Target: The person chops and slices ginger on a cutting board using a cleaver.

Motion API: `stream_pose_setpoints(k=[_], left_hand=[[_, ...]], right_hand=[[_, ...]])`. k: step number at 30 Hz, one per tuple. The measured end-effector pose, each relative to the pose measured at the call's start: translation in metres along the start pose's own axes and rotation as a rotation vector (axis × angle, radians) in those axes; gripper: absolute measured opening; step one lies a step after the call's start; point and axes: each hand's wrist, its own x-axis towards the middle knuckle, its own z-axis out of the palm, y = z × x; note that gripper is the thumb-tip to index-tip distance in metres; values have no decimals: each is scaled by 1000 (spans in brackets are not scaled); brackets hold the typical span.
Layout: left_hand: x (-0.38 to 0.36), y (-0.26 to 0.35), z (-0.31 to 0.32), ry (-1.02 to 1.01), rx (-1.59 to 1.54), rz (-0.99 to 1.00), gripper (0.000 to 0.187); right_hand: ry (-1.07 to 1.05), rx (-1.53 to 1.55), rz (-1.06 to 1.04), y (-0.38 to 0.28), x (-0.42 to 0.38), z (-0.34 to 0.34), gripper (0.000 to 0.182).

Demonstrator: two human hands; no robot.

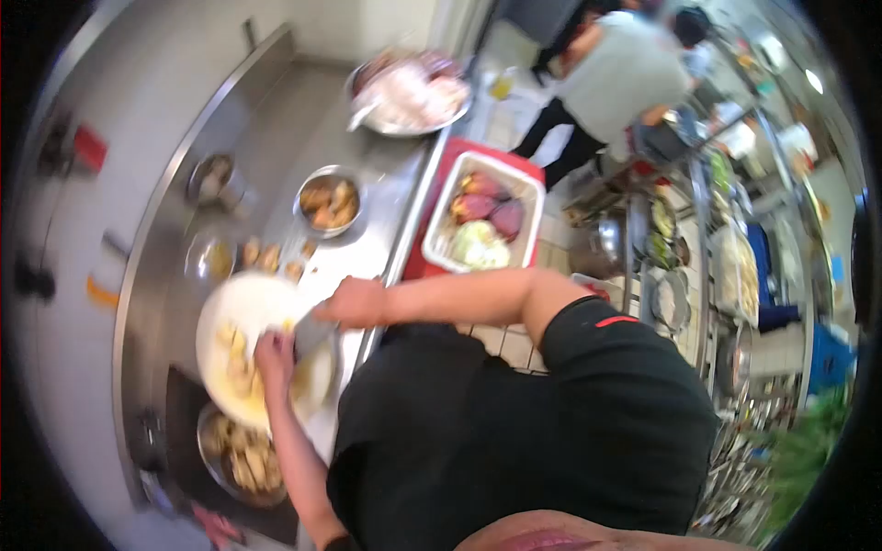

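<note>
A round white cutting board (216,317) lies on the steel counter, with pale yellow food pieces (237,354) on it. My right hand (354,303) is closed on the handle of a cleaver (314,336), whose broad grey blade is over the board's right side. Close beside the blade, my left hand (275,356) rests on the board with its fingers bent together. What those fingers press on is blurred and hidden. Past the board sit several brown-skinned pieces (269,257), and a metal bowl (303,204) holds more like them.
Below the board is a metal bowl (209,464) of yellowish pieces. A large bowl (404,130) of raw meat stands at the counter's far end. At the counter's edge is a white basket (436,216) of vegetables. Another person (620,78) works near the shelves.
</note>
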Motion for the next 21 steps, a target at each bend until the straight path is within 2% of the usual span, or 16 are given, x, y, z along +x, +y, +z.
stream_pose_setpoints(k=[1, 3, 5, 6, 7, 9, 10, 11, 12, 13, 15, 17, 18, 19, 20, 21], left_hand=[[3, 10, -2, -17, -54, -44, 32], [9, -4, 9, 4, 56, -14, 29], [10, 6, 5, 13, 98, 14, 29], [10, 18, -5, -4, 73, -50, 29], [8, 24, -12, 41, -34, -100, 26], [4, 23, -22, 229, -288, -238, 15], [-2, 29, -32, 329, -316, -299, 15], [-8, 34, -40, 428, -342, -354, 17], [-20, 34, -42, 442, -341, -368, 17], [-31, 35, -43, 409, -344, -383, 18], [-52, 43, -41, 377, -344, -408, 18], [-63, 66, -30, -16, -188, -441, 29], [-65, 69, -17, -13, -186, -444, 29], [-68, 67, 2, 74, -9, -340, 37], [-67, 67, 14, 160, 167, -232, 45], [-63, 64, 23, 164, 169, -231, 45]], right_hand=[[48, -14, -10, 4, 0, 12, 50], [147, -23, -167, 14, 0, 24, 50], [66, -84, -160, 14, -16, 9, 49], [41, -74, -156, 9, -22, -2, 49], [18, -79, -134, 9, -27, -14, 50], [79, -42, -146, 13, -41, -25, 33], [62, -36, -169, 17, -48, -26, 33], [83, 57, -109, 20, -55, -27, 29], [109, 142, -45, 21, -62, -28, 25], [96, 145, -60, 22, -65, -30, 25], [112, 363, 127, 24, -67, -34, 19], [91, 421, 157, 40, -56, -22, 22], [58, 474, 200, 49, -49, -14, 24], [26, 526, 244, 60, -42, -4, 26], [37, 580, 211, 66, -33, 6, 27], [39, 580, 208, 74, -29, 12, 27]])
